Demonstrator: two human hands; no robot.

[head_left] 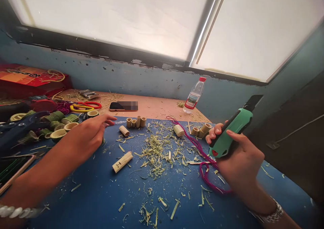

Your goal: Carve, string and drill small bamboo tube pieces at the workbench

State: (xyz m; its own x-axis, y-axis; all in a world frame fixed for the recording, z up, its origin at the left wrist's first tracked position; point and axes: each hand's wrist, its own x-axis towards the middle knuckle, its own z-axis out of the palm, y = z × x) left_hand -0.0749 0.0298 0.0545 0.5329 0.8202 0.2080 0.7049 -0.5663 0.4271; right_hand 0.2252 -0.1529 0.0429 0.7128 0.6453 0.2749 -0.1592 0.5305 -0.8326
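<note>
My right hand (239, 154) grips a green and black utility knife (231, 132), its dark blade pointing up and away to the right. My left hand (95, 131) reaches over the table's left side, fingers loosely stretched to the right with nothing visible between them. Part of a greenish piece shows under its palm, too covered to make out. Beside this hand lie several cut green bamboo pieces (70, 118). A pale bamboo piece (122, 161) with dark marks lies at the middle, and a shorter bamboo tube (124, 131) is behind it. Purple cord (193, 141) runs beside the knife hand.
Bamboo shavings (158, 151) litter the blue table (96, 195). Small bamboo tubes (138, 121) stand at the back, others (204, 131) at right. Behind them are a phone (123, 106), a water bottle (192, 99), and yellow-and-red-handled scissors (82, 107). Another phone (15, 168) lies left.
</note>
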